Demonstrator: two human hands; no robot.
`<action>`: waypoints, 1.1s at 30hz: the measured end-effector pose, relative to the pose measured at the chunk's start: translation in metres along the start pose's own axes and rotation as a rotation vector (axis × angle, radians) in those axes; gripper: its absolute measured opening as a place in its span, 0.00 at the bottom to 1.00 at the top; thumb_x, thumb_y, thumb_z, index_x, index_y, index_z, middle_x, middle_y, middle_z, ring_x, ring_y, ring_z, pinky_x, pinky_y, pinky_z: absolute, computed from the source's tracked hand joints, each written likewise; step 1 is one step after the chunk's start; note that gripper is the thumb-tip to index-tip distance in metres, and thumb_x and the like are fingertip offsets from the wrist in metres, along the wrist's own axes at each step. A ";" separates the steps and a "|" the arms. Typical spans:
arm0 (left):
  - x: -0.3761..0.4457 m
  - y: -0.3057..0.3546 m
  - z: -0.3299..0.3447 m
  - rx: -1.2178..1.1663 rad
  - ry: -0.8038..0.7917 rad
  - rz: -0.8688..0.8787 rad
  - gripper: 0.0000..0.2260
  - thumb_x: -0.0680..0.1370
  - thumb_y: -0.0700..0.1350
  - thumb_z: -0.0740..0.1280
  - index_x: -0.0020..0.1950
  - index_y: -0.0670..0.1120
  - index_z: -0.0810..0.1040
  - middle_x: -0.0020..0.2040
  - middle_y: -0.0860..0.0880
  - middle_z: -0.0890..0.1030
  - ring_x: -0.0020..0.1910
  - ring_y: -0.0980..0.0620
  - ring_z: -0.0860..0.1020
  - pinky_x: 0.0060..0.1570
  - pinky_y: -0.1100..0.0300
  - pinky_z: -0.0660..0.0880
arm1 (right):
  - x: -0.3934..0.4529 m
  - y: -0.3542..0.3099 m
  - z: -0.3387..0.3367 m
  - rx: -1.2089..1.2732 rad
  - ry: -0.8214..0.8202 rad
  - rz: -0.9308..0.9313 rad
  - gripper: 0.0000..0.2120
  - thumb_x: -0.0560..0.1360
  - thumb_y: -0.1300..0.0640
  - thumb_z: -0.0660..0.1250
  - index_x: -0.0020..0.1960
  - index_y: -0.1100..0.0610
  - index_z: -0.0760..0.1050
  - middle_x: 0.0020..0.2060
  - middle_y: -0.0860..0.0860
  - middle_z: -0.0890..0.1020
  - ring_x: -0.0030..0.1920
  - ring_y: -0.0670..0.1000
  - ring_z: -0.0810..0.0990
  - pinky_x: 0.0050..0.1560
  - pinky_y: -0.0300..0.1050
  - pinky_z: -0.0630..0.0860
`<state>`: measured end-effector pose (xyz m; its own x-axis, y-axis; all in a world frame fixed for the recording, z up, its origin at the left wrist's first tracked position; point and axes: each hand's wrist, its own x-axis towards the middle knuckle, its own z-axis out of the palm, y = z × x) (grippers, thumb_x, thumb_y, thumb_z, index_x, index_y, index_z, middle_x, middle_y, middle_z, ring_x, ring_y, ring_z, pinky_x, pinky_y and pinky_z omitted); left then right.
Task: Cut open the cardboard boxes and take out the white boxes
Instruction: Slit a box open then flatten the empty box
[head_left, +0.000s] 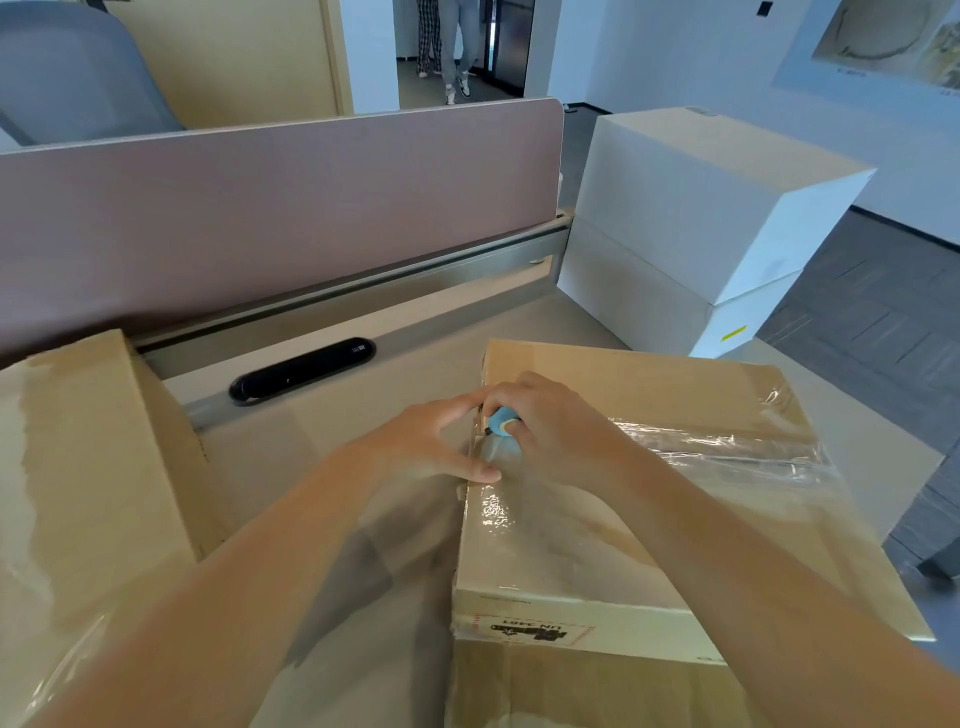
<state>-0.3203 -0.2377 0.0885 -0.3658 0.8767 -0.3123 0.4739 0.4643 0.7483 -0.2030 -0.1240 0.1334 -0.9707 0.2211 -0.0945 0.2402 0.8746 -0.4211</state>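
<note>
Nearest the camera, a taped cardboard box (649, 519) lies on the surface (332, 447) at the right, its near side bearing a printed label whose text is too small to read and its lower part cut off by the frame. Clear packing tape (727, 447) runs across its top, wrinkled and glossy toward the right edge. At the box's left top edge both hands meet: the right hand (550, 431) has its fingers (511, 387) curled round a small blue-and-white cutter (503, 422), of which only the rounded butt shows, so the blade cannot be seen. The left hand (431, 441) rests against the same edge, thumb (467, 472) laid flat along the taped seam and index finger reaching up to touch the right hand's fingertips; the fingers are fairly straight and grip nothing. To the left, a second cardboard box (88, 493), also taped, stands on the surface and is cut off at the frame's left and bottom. What either box holds is hidden, since both are closed. Farther back, a black oval cable port (301, 369) sits in the surface before a pinkish desk divider (270, 208). Beyond the right corner, two white boxes (696, 223) are stacked, closed. In the far doorway, the legs of two persons (452, 47) are visible.
</note>
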 end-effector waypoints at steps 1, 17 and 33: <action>0.000 0.000 0.000 0.008 -0.013 -0.005 0.39 0.69 0.53 0.74 0.72 0.63 0.55 0.73 0.59 0.62 0.72 0.57 0.58 0.67 0.61 0.56 | -0.001 0.001 -0.002 -0.012 0.002 0.000 0.15 0.74 0.66 0.59 0.58 0.56 0.73 0.54 0.55 0.73 0.55 0.55 0.72 0.56 0.45 0.68; -0.001 0.000 -0.002 0.034 -0.044 -0.017 0.46 0.55 0.68 0.73 0.67 0.70 0.52 0.74 0.61 0.58 0.73 0.58 0.57 0.72 0.56 0.56 | -0.036 0.048 -0.022 -0.148 0.017 0.081 0.14 0.75 0.67 0.58 0.58 0.57 0.73 0.46 0.50 0.68 0.46 0.49 0.67 0.44 0.38 0.61; 0.019 0.061 0.049 0.629 0.125 0.051 0.42 0.71 0.66 0.63 0.77 0.51 0.46 0.77 0.52 0.43 0.76 0.54 0.40 0.73 0.52 0.39 | -0.048 0.071 -0.013 0.278 0.309 0.095 0.10 0.73 0.66 0.63 0.54 0.58 0.73 0.46 0.50 0.76 0.44 0.49 0.71 0.40 0.27 0.64</action>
<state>-0.2591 -0.1864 0.0997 -0.4031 0.8960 -0.1861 0.8586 0.4406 0.2619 -0.1393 -0.0675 0.1196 -0.8854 0.4512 0.1118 0.2758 0.7035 -0.6550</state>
